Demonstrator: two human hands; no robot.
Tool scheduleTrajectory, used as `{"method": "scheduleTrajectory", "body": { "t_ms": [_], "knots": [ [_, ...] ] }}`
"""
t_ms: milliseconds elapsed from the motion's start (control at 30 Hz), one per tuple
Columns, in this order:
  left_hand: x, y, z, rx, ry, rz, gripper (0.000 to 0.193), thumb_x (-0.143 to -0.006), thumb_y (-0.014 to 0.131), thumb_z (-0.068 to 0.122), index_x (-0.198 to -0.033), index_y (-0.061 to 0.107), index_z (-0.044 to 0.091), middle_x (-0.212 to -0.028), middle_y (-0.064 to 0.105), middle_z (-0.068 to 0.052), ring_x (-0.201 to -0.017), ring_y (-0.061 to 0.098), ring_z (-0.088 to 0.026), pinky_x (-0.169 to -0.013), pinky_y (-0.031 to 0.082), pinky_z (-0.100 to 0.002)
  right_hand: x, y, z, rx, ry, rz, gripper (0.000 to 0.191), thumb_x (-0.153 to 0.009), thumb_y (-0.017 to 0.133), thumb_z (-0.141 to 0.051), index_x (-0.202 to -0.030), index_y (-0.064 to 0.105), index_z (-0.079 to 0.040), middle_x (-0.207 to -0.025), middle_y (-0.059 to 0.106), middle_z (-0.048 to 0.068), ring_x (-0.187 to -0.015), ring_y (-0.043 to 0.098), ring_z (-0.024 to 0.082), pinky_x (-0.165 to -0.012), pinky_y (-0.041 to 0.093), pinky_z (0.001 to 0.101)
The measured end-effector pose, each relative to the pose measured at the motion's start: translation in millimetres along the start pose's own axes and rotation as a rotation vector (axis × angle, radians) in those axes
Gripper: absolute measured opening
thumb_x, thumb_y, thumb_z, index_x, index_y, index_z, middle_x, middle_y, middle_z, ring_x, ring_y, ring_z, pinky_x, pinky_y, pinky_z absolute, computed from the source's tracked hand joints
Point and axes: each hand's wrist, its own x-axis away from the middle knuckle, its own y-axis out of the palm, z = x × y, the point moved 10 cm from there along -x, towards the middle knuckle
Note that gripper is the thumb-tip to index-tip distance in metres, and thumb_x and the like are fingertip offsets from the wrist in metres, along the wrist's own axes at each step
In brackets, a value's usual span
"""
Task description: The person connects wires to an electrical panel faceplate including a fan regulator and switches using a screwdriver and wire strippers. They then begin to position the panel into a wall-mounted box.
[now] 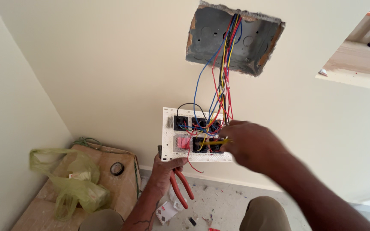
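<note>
My left hand [164, 170] holds the lower left corner of a white switch plate [168, 141], its back side toward me, together with red-handled pliers [182, 188] that hang down from the same hand. My right hand [250, 144] is at the plate's right side, fingers pinched on a yellow wire [216, 140] by the black switch modules [202, 125]. Red, blue, yellow and black wires [222, 77] run from the plate up into a grey metal wall box [253, 47] set in the cream wall.
A wooden board [120, 188] at lower left carries a green plastic bag [71, 182] and a roll of black tape [117, 169]. Green wire [86, 141] lies coiled behind it. Scraps and debris litter the floor [219, 205]. My knees [264, 214] show below.
</note>
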Motion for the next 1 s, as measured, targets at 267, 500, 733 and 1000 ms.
{"method": "scheduleTrajectory", "body": {
  "t_ms": [267, 500, 733, 1000],
  "knots": [
    [2, -1, 3, -0.005, 0.044, -0.014, 0.026, -0.071, 0.085, 0.008, -0.087, 0.065, 0.005, -0.072, 0.064, -0.002, -0.06, 0.057, -0.014, -0.058, 0.048, -0.03, 49, 50, 19, -0.545, 0.483, 0.193, 0.025, -0.084, 0.072, -0.025, -0.092, 0.071, -0.001, -0.082, 0.07, 0.012, -0.068, 0.067, 0.031, -0.063, 0.056, 0.0436],
    [3, 0, -2, 0.01, 0.024, -0.026, 0.025, -0.072, 0.084, 0.007, -0.09, 0.067, 0.004, -0.074, 0.066, -0.003, -0.061, 0.058, -0.013, -0.059, 0.049, -0.029, 26, 77, -26, -0.319, 0.397, 0.166, 0.02, -0.089, 0.068, -0.028, -0.093, 0.078, -0.011, -0.086, 0.068, 0.011, -0.081, 0.068, 0.032, -0.069, 0.052, 0.0485],
    [-2, -10, -11, 0.042, 0.038, -0.026, 0.026, -0.073, 0.082, 0.004, -0.094, 0.067, 0.006, -0.079, 0.068, -0.003, -0.065, 0.06, -0.013, -0.062, 0.051, -0.029, 20, 98, -24, -0.203, 0.462, 0.03, 0.02, -0.091, 0.063, -0.025, -0.093, 0.074, -0.009, -0.091, 0.068, 0.013, -0.085, 0.068, 0.036, -0.074, 0.054, 0.0509],
    [-2, -8, -12, 0.043, 0.029, -0.022, 0.026, -0.072, 0.083, 0.006, -0.092, 0.067, 0.006, -0.078, 0.067, -0.002, -0.064, 0.06, -0.013, -0.061, 0.05, -0.029, 18, 108, -17, -0.286, 0.5, 0.211, 0.019, -0.087, 0.066, -0.02, -0.085, 0.071, -0.002, -0.083, 0.073, 0.015, -0.073, 0.069, 0.038, -0.071, 0.054, 0.0486]
  ]
}}
